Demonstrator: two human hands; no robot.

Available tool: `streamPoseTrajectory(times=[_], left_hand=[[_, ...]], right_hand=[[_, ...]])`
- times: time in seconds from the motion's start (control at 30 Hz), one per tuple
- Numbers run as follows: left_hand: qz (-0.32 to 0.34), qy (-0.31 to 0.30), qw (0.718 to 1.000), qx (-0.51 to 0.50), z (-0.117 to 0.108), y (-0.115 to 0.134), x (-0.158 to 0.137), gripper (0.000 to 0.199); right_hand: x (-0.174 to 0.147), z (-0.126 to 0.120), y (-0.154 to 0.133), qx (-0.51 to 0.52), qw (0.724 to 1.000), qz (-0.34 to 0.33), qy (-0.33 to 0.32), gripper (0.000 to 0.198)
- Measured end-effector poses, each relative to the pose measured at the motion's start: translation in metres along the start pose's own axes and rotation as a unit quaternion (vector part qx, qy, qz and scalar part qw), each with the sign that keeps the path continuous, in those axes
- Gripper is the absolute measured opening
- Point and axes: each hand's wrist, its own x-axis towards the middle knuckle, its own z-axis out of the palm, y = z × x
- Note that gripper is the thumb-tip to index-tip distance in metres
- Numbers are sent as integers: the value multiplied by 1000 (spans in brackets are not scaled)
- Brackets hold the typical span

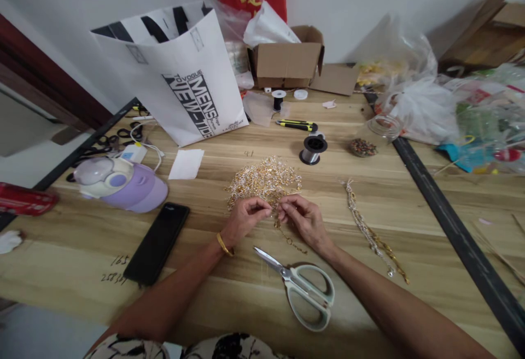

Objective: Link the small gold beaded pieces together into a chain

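Evidently the work was partway along, with the pile of gold and clear beaded chain (262, 179) as its centre. Both hands met at the pile's near edge. The right hand (302, 219) had thumb and fingers pinched together, seemingly on a thin gold chain (298, 248) that trailed onto the table just nearer the person than the pile, a small ring along it. The left hand (248, 218) had thumb and forefinger drawn nearly together, tips just beside the right's; whatever lay between them was too small to tell.

As for what was done, a bundle of gold and silvery strands (371, 236) lay to the right of the pile, well apart from it, and looked already put together. What was left seemed to be the piece at the fingertips, its join not clear to see, and perhaps much of the tangled heap. Scissors (286, 273) rested nearer the person than the pile, untouched, blades slightly parted if at all; a spool of silvery wire (311, 156) stood beyond it to the right, also untouched.
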Motion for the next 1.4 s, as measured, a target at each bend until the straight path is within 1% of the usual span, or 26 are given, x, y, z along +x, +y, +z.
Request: streamPoseTrajectory(times=[0.23,0.33,0.43,0.53,0.7,0.8,0.9,1.13,1.3,1.4], left_hand=[[2,-1,1000,-8,0,0,0,11],[-1,1,1000,-9,0,0,0,11],[-8,-2,1000,-13,0,0,0,11],[-11,-3,1000,-14,0,1,0,11],[-17,-4,1000,-25,0,2,1,10],[-19,-3,1000,-22,0,2,1,10],[-23,-2,1000,-19,0,1,1,11],[-27,2,999,-35,-1,-2,2,15],[-33,-3,999,-35,0,0,1,16],[-32,0,999,-34,0,0,1,16]], right_hand=[[0,1,-1,1,1000,12,10,27],[-1,2,-2,4,1000,20,18,24],[-1,2,-2,-11,1000,19,7,22],[-2,1,0,-35,999,4,-13,20],[-3,-1,3,-123,990,-46,-47,18],[-4,-1,2,-166,982,-81,-50,17],[-4,-1,0,-180,977,-97,-51,15],[-4,-1,4,-194,975,-100,-45,15],[-6,0,8,-137,989,-44,-44,16],[-7,0,7,-148,987,-46,-41,18]])
